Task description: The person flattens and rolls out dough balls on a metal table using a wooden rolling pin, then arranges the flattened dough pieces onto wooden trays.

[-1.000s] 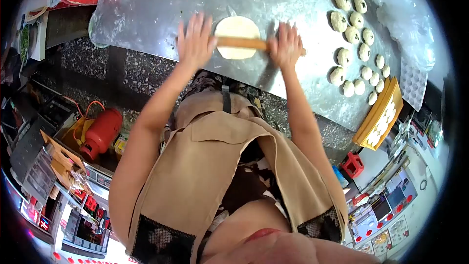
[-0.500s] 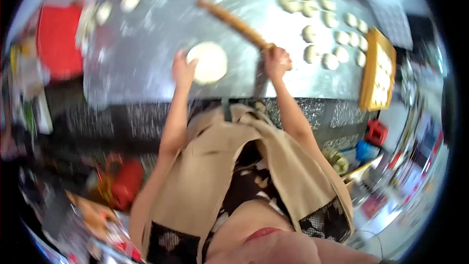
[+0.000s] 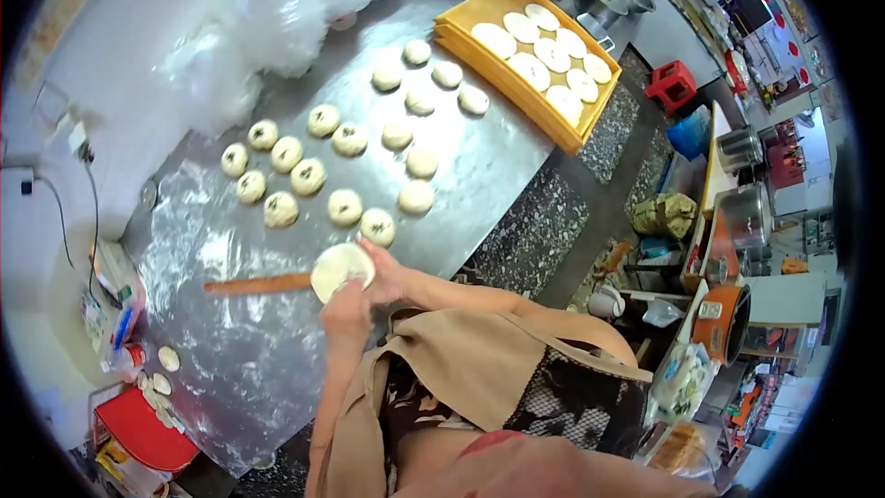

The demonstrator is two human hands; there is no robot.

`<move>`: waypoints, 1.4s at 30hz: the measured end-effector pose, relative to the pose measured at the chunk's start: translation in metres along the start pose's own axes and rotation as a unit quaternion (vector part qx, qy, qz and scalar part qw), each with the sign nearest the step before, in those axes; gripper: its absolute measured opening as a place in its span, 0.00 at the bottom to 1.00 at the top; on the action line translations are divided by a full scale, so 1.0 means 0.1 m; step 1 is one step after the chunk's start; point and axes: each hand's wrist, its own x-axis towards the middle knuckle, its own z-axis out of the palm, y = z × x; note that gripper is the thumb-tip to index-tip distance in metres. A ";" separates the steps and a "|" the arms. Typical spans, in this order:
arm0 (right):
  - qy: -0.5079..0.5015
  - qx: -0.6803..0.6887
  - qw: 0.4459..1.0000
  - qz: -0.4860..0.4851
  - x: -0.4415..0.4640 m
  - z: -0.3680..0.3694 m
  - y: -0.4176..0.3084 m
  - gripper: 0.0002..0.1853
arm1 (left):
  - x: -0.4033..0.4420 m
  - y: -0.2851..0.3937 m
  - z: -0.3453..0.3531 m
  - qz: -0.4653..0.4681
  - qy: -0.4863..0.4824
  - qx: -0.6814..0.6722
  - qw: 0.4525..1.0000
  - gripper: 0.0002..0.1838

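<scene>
A round, flat dough wrapper (image 3: 334,267) is held up near the table's front edge, between my two hands. My left hand (image 3: 347,310) closes on its lower rim. My right hand (image 3: 384,273) grips the right side, fingers partly hidden behind the dough. Just left of the wrapper, a wooden rolling pin (image 3: 258,285) lies on the floured metal table (image 3: 249,360), its right end covered by the dough. Beyond my hands sit several filled buns with dark-specked tops (image 3: 308,176) and several smooth dough rounds (image 3: 417,196).
A wooden tray (image 3: 576,140) of flat dough rounds stands at the table's far right corner. Clear plastic sheeting (image 3: 267,18) lies along the back. Small dough pieces (image 3: 159,384) rest at the left, close to a red stool (image 3: 147,429). Another red stool (image 3: 671,86) stands on the floor.
My right hand has let go of the rolling pin and taken hold of the dough wrapper. The wrapper is lifted off the table into both hands. The view has turned to the right.
</scene>
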 end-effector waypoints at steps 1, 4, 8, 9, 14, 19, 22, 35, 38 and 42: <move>-0.127 0.048 0.991 0.003 -0.06 -0.07 -0.45 0.42 | 0.28 0.29 0.15 0.077 0.008 -0.038 0.996 0.14; -0.175 0.102 0.974 -0.100 -0.49 -0.12 -1.75 0.41 | 1.09 0.99 0.58 0.185 0.040 -0.081 0.979 0.17; -0.173 0.047 0.964 -0.198 -1.53 -0.02 -3.35 0.47 | 1.74 1.68 0.98 0.100 0.038 -0.137 0.985 0.16; -0.159 0.024 0.955 -0.249 -1.77 -0.09 -3.63 0.47 | 1.83 1.72 1.09 0.117 0.016 -0.116 0.986 0.16; -0.216 0.031 0.861 -0.460 -2.99 -0.50 -4.31 0.40 | 2.12 1.97 1.41 0.123 -0.017 -0.125 0.984 0.14; -0.008 -0.040 0.745 -0.666 -4.18 -0.85 -4.47 0.42 | 2.53 2.41 2.06 0.198 -0.077 -0.204 0.956 0.15; -0.202 -0.068 0.744 -0.634 -4.78 -1.13 -4.61 0.43 | 2.82 3.05 2.44 0.244 -0.101 -0.285 0.921 0.13; -0.257 -0.009 0.856 -0.448 -5.23 -1.92 -6.72 0.42 | 3.54 4.17 3.97 0.175 -0.118 0.030 0.977 0.09; -0.251 0.010 0.871 -0.421 -5.24 -2.03 -6.91 0.41 | 3.51 4.34 3.94 0.115 -0.246 0.062 0.960 0.09; -0.224 0.046 0.881 -0.414 -5.15 -2.08 -6.96 0.42 | 3.50 4.24 3.96 0.127 -0.081 0.041 0.988 0.12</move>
